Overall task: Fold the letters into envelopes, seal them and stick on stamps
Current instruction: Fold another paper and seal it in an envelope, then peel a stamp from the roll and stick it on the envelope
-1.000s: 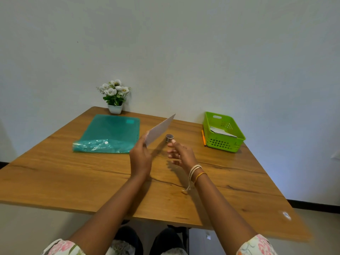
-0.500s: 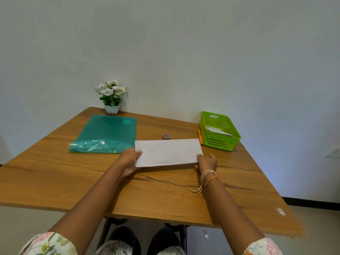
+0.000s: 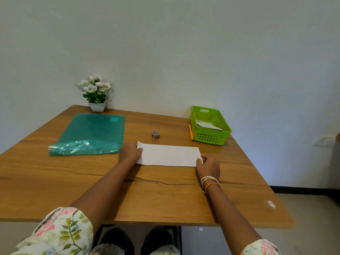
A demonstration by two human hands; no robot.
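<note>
The left hand (image 3: 130, 152) and right hand (image 3: 207, 166) pinch opposite ends of the white paper (image 3: 168, 155) lying flat on the table (image 3: 55, 181), fingertips hidden under its edges, while the green basket (image 3: 209, 126) holds folded papers, partly hidden by its wall

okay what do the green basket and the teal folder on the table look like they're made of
Green basket: looks like rigid moulded plastic, matte to slightly glossy, with a grid of cut-out holes and a handle slot. Teal folder: seems thin, flexible translucent plastic; its near edge is glossy and crinkled, with a white snap button.
</note>
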